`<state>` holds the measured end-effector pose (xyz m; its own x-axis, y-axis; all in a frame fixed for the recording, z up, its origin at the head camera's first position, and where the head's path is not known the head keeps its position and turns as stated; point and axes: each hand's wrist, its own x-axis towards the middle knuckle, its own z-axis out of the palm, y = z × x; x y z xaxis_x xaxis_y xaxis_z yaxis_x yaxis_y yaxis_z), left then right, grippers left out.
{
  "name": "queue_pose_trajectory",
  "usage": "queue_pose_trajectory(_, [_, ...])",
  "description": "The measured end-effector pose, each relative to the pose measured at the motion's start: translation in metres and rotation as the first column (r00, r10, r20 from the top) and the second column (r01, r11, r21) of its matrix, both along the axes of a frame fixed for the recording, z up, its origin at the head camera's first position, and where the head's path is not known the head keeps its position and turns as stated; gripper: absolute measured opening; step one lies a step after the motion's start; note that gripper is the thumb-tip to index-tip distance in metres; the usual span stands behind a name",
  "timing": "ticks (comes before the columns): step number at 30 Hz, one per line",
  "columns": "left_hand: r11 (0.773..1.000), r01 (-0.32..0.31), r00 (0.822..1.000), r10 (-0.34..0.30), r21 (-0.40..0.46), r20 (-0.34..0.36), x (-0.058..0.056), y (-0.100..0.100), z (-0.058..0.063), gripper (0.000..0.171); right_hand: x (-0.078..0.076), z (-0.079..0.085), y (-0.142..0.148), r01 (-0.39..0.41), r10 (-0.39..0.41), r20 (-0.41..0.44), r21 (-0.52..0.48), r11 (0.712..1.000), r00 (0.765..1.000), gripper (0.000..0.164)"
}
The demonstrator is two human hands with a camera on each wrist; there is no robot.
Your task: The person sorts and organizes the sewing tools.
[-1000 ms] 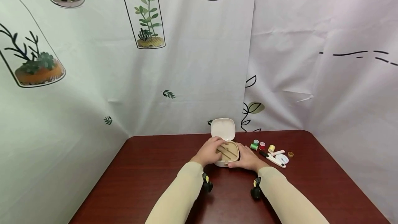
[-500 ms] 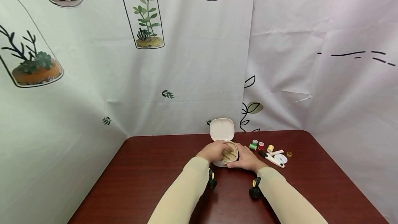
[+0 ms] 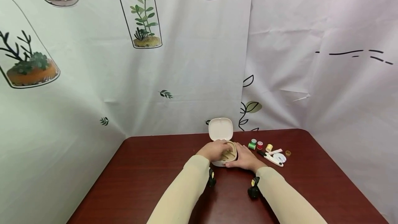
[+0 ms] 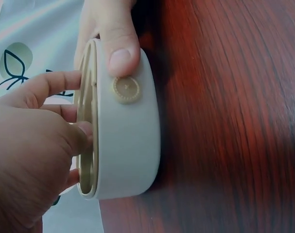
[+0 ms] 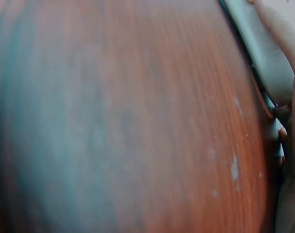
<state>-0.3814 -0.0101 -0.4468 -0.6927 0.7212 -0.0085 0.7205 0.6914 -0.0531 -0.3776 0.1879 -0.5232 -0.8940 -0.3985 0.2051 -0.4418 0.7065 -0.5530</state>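
Note:
A white sewing box [image 3: 219,164] with its lid [image 3: 220,129] raised stands near the table's back edge. Inside it sits a beige tray [image 3: 230,153] with raised ridges. My left hand [image 3: 214,150] reaches over from the left, its bent fingers and thumb dipping into the tray. Their tips are partly hidden, so whether they pinch anything does not show. My right hand [image 3: 246,158] grips the box's right side, with the thumb [image 4: 122,60] on the front wall just above a round beige button [image 4: 126,90]. In the right wrist view only the box's side [image 5: 264,53] and part of that hand appear.
Right of the box lie green spools [image 3: 252,146], a red spool [image 3: 259,145], a yellow spool [image 3: 269,147], white-handled scissors [image 3: 274,160], a pale pink stick [image 3: 275,151], a white disc [image 3: 280,157] and a small brassy ring [image 3: 288,153]. A printed cloth [image 3: 192,78] hangs behind the table.
My left hand has shifted right and deeper into the tray since one second ago, then stayed nearly still. My right hand keeps its hold on the box. The view has drifted slightly.

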Motion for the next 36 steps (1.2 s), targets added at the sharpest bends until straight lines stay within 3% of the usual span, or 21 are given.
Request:
queue_pose_trajectory(14, [0.996,0.073,0.996,-0.071,0.041,-0.056,0.0,-0.01,0.015,0.042,-0.001,-0.002,-0.001,0.018,-0.018,0.013,-0.017,1.0,1.0,0.109])
queue_pose_trajectory(21, [0.998,0.002,1.0,-0.002,0.061,0.002,-0.003,-0.022,0.025,0.051,0.0,-0.002,-0.001,0.018,-0.018,-0.004,-0.016,1.0,1.0,0.112])
queue_pose_trajectory(27, [0.997,-0.025,1.0,0.025,0.08,0.001,-0.004,-0.04,0.03,0.044,-0.003,-0.007,0.001,0.025,-0.025,-0.005,-0.027,0.999,1.0,0.113])
queue_pose_trajectory(36, [0.992,-0.043,0.999,0.044,0.115,-0.012,-0.011,-0.083,0.02,0.037,-0.001,-0.003,-0.003,0.044,-0.044,0.019,0.001,0.999,0.999,0.113])
